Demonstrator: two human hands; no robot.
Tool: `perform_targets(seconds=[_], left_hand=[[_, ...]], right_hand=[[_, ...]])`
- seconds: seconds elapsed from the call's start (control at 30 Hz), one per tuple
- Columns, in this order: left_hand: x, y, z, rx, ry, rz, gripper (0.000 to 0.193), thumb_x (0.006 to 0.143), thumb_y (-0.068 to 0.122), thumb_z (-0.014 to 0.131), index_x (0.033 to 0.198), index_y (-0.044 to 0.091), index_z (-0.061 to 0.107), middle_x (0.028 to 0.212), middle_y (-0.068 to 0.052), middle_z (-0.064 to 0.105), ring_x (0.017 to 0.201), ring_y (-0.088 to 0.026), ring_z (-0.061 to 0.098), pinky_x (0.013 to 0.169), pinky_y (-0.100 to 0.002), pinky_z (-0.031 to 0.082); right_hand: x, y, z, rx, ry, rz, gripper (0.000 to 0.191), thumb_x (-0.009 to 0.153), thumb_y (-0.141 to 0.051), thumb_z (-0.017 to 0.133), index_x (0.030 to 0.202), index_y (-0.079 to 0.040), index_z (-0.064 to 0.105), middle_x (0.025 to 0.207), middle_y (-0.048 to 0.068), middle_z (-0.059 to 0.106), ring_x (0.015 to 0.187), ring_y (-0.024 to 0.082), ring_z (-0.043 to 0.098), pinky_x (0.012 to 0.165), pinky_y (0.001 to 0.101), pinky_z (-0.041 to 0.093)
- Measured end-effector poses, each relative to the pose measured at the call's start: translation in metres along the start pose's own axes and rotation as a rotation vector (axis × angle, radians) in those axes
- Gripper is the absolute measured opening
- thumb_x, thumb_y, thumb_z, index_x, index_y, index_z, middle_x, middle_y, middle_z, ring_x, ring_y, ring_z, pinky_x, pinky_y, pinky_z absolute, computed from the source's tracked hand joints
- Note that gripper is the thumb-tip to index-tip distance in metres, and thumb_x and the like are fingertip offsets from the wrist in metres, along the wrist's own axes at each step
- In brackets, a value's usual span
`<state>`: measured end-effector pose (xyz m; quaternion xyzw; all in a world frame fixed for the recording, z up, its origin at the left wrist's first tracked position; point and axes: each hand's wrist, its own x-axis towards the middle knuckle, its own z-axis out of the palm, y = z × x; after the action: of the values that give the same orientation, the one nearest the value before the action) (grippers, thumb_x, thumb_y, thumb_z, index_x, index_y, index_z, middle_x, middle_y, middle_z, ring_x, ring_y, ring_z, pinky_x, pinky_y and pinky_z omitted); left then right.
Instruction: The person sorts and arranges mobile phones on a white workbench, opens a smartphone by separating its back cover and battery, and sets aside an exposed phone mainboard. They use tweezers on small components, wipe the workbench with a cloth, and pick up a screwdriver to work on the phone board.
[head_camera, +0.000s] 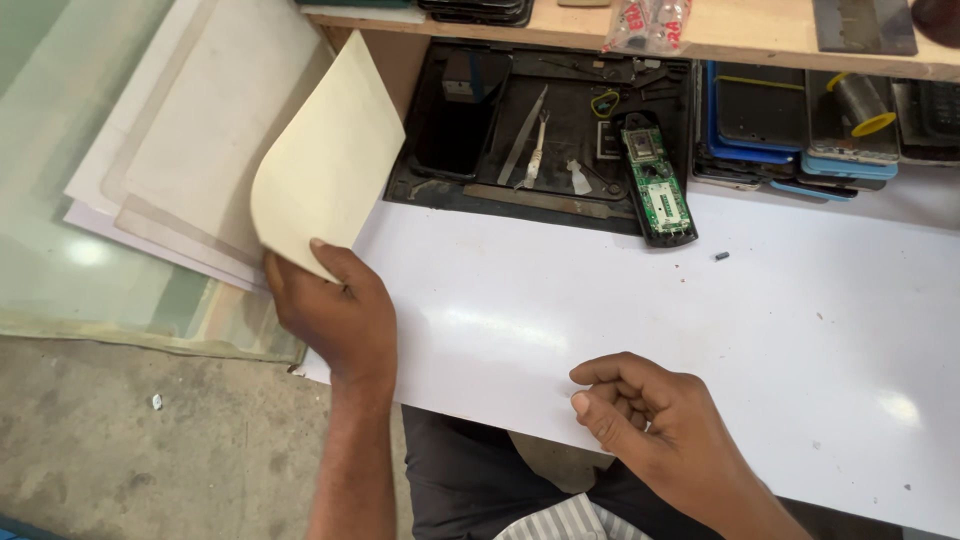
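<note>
— Where is there room on the worktop (800, 330)?
— Its white middle and right lie open, save one tiny dark part (721, 256).
— And behind?
— The black tool tray (420, 180), circuit board (657, 185) and stacked phone cases (800, 150) block the back edge.

The left hand (335, 310) sits at about eight o'clock in view, its bare forearm rising from six o'clock and leaning slightly toward eleven. The back of the hand faces up, wrist straight, thumb laid toward eleven o'clock and pinched against the fingers beneath on a sheet (325, 160). The right hand (650, 415) lies at about five o'clock, its forearm entering from the lower right corner. Its fingers are curled loosely inward toward nine o'clock, knuckles up, thumb tucked along the forefinger, holding nothing.
</note>
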<state>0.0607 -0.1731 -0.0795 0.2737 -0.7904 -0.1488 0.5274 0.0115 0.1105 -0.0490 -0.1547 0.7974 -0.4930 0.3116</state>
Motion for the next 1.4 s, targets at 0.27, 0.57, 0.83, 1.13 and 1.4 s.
perform_targets(seconds=[0.27, 0.57, 0.83, 1.13, 1.4], left_hand=[[0.01, 0.003, 0.001, 0.114, -0.196, -0.183, 0.025, 0.097, 0.015, 0.065, 0.09, -0.008, 0.071, 0.074, -0.022, 0.072, 0.067, -0.038, 0.072, 0.059, -0.046, 0.053], [0.008, 0.001, -0.001, -0.018, -0.01, -0.093, 0.022, 0.105, 0.008, 0.058, 0.107, -0.012, 0.067, 0.083, -0.022, 0.074, 0.076, -0.035, 0.076, 0.064, -0.042, 0.058], [0.013, 0.012, 0.014, -0.084, -0.078, -0.07, 0.026, 0.106, 0.006, 0.053, 0.121, -0.014, 0.061, 0.086, -0.022, 0.074, 0.078, -0.034, 0.077, 0.065, -0.04, 0.059], [0.015, 0.006, 0.003, -0.389, -0.255, -0.355, 0.028, 0.105, 0.011, 0.053, 0.106, -0.013, 0.066, 0.078, -0.017, 0.073, 0.063, -0.027, 0.074, 0.056, -0.037, 0.055], [0.009, 0.008, 0.001, -0.223, -0.133, -0.054, 0.031, 0.111, 0.014, 0.05, 0.111, -0.014, 0.065, 0.083, -0.016, 0.072, 0.072, -0.026, 0.072, 0.064, -0.038, 0.054]], right_hand=[[-0.001, 0.009, -0.004, 0.015, 0.004, 0.037, 0.04, 0.085, -0.034, 0.075, 0.11, -0.003, 0.078, 0.064, 0.007, 0.076, 0.051, 0.011, 0.064, 0.046, 0.0266, 0.049], [0.001, 0.013, -0.001, 0.009, -0.018, 0.059, 0.039, 0.086, -0.033, 0.076, 0.111, -0.003, 0.079, 0.061, 0.007, 0.074, 0.049, 0.011, 0.06, 0.044, 0.0264, 0.044], [0.0, 0.015, -0.004, 0.004, 0.001, 0.127, 0.039, 0.086, -0.033, 0.076, 0.111, -0.004, 0.079, 0.065, 0.007, 0.074, 0.05, 0.011, 0.06, 0.045, 0.0263, 0.045], [0.001, 0.016, -0.002, 0.058, 0.005, 0.116, 0.038, 0.086, -0.03, 0.076, 0.112, -0.002, 0.078, 0.067, 0.007, 0.075, 0.052, 0.011, 0.063, 0.047, 0.0259, 0.05], [0.0, 0.017, -0.004, 0.035, 0.002, 0.123, 0.037, 0.086, -0.029, 0.076, 0.112, -0.003, 0.078, 0.066, 0.006, 0.073, 0.05, 0.009, 0.059, 0.045, 0.025, 0.046]])
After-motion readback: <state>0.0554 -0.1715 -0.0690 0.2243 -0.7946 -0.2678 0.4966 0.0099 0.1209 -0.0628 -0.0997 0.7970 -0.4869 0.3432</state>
